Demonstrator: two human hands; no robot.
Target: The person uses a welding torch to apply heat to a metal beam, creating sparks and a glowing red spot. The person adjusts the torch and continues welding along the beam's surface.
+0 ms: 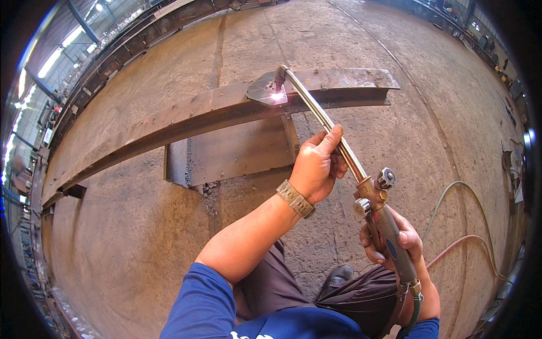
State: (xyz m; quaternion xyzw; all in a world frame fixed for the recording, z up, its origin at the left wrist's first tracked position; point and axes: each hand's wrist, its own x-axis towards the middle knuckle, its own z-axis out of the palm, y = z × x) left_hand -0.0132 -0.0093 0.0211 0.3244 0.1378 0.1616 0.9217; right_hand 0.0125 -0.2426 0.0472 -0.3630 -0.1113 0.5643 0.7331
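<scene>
A long cutting torch (pixel 323 117) slants from lower right up to the steel ahead of me. My right hand (pixel 402 237) is wrapped round its dark handle, fingers by the lever below the valve knobs (pixel 386 178). Farther up, my left hand (pixel 320 162) grips the metal tubes, thumb on top. The torch's angled head points down at a small dark metal plate (pixel 261 89) with rounded corners and several holes. A bright pinkish-white glow (pixel 276 96) burns at the plate's near edge, under the tip. That plate rests on a long rusty steel beam (pixel 197 110).
A wide steel piece (pixel 243 151) lies beneath the beam, with dark crumbs of scrap at its near edge. Green and red hoses (pixel 473 236) curve over the concrete floor at right. Stacked steel lines the far left (pixel 107 73). My shoe (pixel 339 275) stands close behind the work.
</scene>
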